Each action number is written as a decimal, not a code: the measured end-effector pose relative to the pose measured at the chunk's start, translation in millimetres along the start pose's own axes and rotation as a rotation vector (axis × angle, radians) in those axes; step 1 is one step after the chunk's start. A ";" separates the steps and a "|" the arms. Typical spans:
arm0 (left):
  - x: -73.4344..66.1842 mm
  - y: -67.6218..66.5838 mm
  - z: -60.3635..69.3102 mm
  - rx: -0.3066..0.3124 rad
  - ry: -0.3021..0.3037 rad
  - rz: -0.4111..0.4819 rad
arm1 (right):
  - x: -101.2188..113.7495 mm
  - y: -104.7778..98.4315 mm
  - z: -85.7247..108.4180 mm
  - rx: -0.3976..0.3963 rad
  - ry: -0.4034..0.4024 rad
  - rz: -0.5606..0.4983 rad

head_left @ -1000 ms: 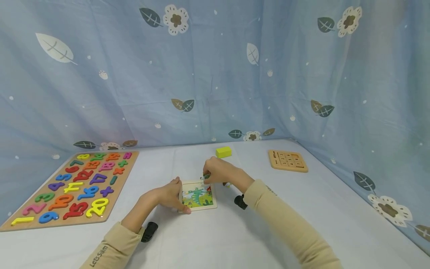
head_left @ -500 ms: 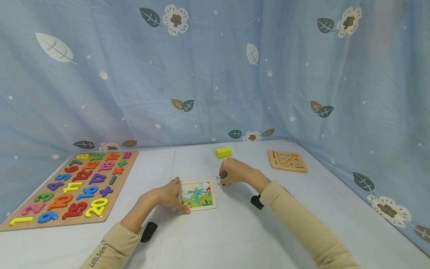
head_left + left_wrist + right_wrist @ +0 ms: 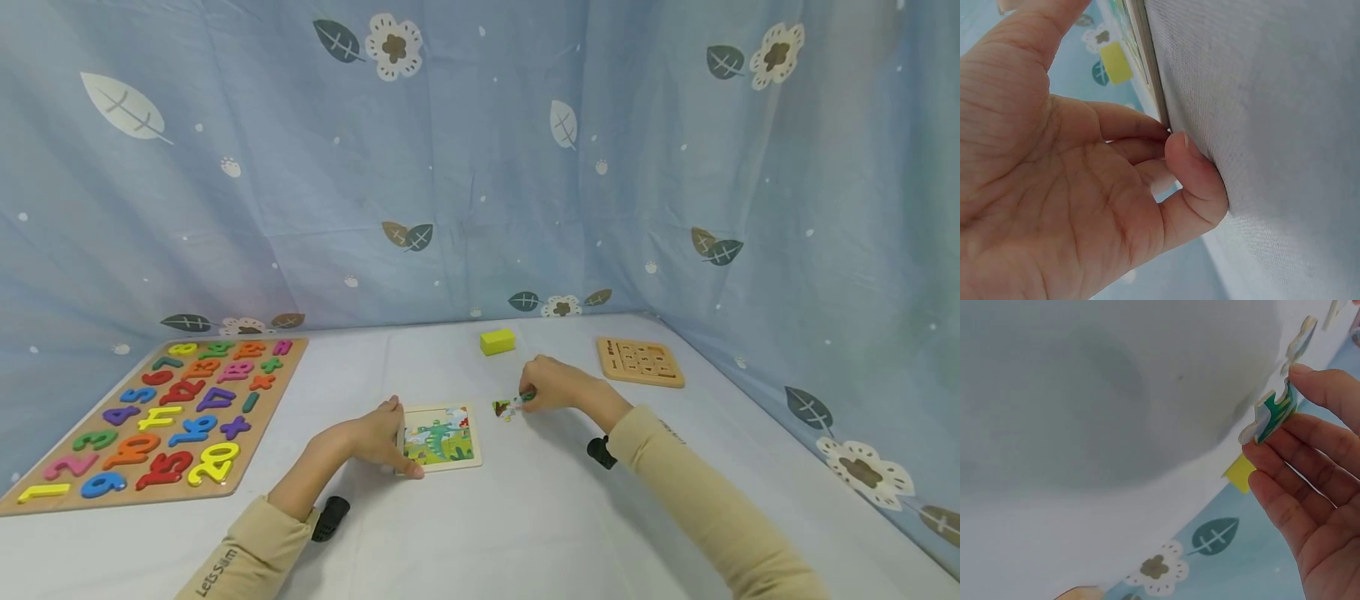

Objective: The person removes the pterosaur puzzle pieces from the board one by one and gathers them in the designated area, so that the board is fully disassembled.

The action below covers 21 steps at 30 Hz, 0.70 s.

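A small wooden jigsaw puzzle tray [image 3: 452,466] with a green dinosaur picture lies mid-table in the head view. My left hand [image 3: 372,435] holds its left side, thumb by the near corner and fingers along the far left edge; the left wrist view shows curled fingertips against the tray's edge [image 3: 1151,69] and the cloth. To the right of the tray, my right hand [image 3: 557,385] pinches a green and pale jigsaw piece [image 3: 1275,415] between thumb and fingers, tilted near the tabletop. Just left of those fingers lie loose jigsaw pieces [image 3: 503,409], one partly visible as a knobbed piece [image 3: 1302,340].
On the left lies a large wooden board [image 3: 225,479] of coloured numbers and signs. A yellow block [image 3: 497,342] sits behind the hands. Farther right is a small wooden number-tile board [image 3: 641,362]. A blue patterned curtain [image 3: 480,167] borders the table.
My right hand has moved right, from the tray's upper right corner past the loose pieces, carrying the jigsaw piece. The loose pieces have come into sight. My left hand stays on the tray.
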State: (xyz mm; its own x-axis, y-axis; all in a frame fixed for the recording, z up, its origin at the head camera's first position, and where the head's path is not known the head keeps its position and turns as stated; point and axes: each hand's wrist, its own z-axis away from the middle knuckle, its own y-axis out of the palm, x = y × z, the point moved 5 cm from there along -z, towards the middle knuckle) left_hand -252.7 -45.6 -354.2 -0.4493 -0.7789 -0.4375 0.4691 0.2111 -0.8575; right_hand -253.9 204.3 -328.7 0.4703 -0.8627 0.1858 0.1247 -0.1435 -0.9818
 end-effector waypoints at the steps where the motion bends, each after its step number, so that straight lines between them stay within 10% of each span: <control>1: -0.2 -0.1 0.2 0.001 0.001 0.000 | -1.5 0.3 0.8 0.001 0.004 0.004; 21: 0.3 0.1 1.8 0.015 0.003 0.006 | -10.2 5.8 4.6 0.057 0.142 0.028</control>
State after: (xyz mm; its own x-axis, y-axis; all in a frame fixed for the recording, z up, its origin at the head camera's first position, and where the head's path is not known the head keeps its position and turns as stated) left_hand -251.4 -47.0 -353.9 -0.4482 -0.7760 -0.4437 0.4831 0.2073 -0.8507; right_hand -254.0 214.4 -336.1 0.3464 -0.9265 0.1472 0.1648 -0.0943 -0.9818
